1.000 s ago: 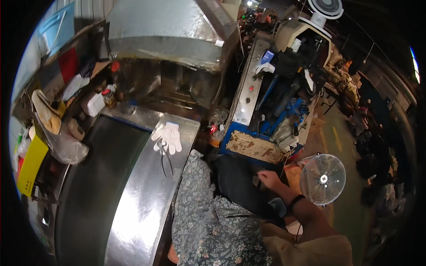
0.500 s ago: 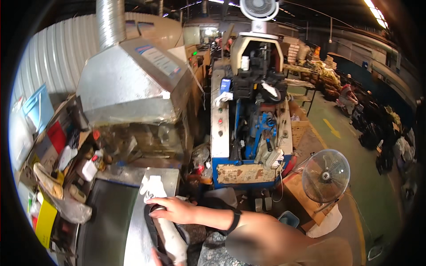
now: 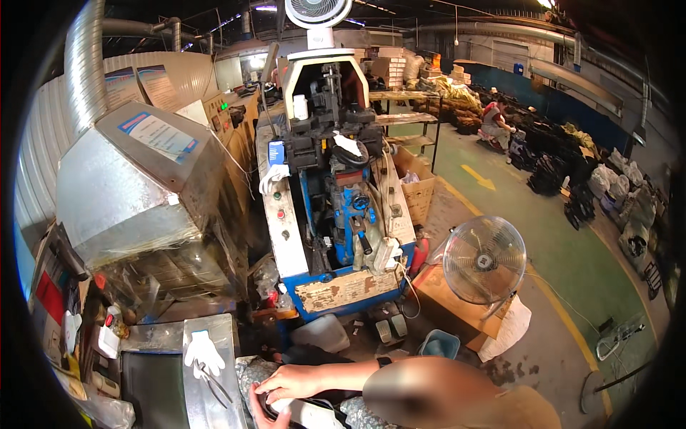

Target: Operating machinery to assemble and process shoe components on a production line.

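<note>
My right hand (image 3: 291, 381) reaches in from the right, its fingers bent over the top of a dark-edged, pale piece that looks like a shoe upper on a last (image 3: 314, 415). From below, my left hand (image 3: 264, 410) grips the near end of the same piece; it shows only in part. The piece is held low over my lap, largely covered by the hands and cut by the lower edge. To its left, on a metal bench top (image 3: 204, 415), lie a white glove (image 3: 205, 352) and pincers (image 3: 213, 385).
A blue machine (image 3: 350, 292) with black clamps stands ahead. At left are a metal hood (image 3: 128, 193) and cluttered shelf. A floor fan (image 3: 484, 261) on a cardboard box (image 3: 446, 300) and a blue-grey bin (image 3: 439, 343) stand at right. A person (image 3: 495, 125) sits farther off.
The view has swung right. The shoe piece has moved off the metal bench top toward my lap, with both hands on it. The pincers beside the glove now show more fully.
</note>
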`<state>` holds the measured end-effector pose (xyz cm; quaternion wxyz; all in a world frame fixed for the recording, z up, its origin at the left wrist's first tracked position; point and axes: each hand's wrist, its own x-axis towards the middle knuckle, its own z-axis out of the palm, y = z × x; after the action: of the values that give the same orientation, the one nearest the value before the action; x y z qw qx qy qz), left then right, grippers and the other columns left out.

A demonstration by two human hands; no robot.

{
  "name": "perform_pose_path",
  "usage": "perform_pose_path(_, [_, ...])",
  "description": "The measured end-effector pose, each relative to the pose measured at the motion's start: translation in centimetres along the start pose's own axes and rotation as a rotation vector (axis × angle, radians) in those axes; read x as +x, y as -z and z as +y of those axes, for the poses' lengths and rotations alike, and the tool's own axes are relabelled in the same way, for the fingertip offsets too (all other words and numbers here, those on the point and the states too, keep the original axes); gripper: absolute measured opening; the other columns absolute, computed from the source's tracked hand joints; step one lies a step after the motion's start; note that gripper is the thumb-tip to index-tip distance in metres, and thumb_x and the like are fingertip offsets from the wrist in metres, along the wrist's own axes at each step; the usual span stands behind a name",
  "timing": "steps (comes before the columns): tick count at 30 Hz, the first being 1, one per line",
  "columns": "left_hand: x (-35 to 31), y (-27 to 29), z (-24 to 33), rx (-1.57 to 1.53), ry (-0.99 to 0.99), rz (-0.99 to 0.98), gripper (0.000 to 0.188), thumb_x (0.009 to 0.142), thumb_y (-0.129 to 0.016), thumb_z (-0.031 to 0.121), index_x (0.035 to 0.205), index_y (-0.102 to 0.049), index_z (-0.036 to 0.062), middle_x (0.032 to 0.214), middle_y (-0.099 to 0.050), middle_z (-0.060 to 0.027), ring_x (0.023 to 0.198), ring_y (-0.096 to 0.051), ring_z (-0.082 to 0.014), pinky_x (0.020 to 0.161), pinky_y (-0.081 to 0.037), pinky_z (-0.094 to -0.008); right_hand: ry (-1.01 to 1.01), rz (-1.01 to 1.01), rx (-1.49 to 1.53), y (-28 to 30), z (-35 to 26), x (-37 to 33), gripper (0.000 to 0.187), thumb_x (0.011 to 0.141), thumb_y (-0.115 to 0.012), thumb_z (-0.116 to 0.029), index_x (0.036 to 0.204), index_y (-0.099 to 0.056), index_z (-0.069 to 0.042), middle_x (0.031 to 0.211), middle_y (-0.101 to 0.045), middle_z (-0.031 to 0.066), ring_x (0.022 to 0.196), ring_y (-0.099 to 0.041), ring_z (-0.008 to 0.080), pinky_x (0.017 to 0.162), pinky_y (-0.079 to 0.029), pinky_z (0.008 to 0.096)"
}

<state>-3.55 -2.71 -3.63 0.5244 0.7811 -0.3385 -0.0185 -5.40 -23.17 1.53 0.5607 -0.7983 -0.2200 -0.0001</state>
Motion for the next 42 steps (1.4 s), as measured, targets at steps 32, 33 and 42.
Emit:
perform_pose_path(32, [-0.6,2.6,-3.0,-0.137,0.446,0.247,0.052,0.089,-0.064,0.022,0.131,-0.045,-0.0018,0.127,-0.053,-0.0212,0.115,-0.052,-0.0303,0.095,-0.045,-0.0388,-0.324,0.050,-0.582,-8.5,4.8,1.5,0.068,0.098,-0.042,-0.055,0.144,-0.041,-0.005,0.109,-0.065,0.0181,0.100,-0.060,0.0282,0.095,-0.044,0.0382])
perform_pose_path(33, [-0.6,2.5,-3.1,-0.135,0.447,0.239,0.051,0.090,-0.064,0.022,0.131,-0.046,-0.0018,0.126,-0.053,-0.0213,0.114,-0.052,-0.0305,0.094,-0.045,-0.0389,-0.309,0.049,-0.649,-8.3,4.8,2.1,0.068,0.098,-0.042,-0.054,0.144,-0.041,-0.005,0.110,-0.065,0.0182,0.101,-0.060,0.0282,0.095,-0.044,0.0382])
perform_pose_path(42, [-1.1,2.8,-3.5,-0.110,0.444,0.241,0.046,0.091,-0.061,0.024,0.127,-0.049,-0.0013,0.123,-0.055,-0.0217,0.111,-0.054,-0.0318,0.092,-0.047,-0.0401,-0.468,-0.011,0.163,-9.1,7.6,-3.9,0.068,0.099,-0.042,-0.052,0.145,-0.037,-0.003,0.111,-0.064,0.0189,0.102,-0.060,0.0282,0.096,-0.044,0.0384])
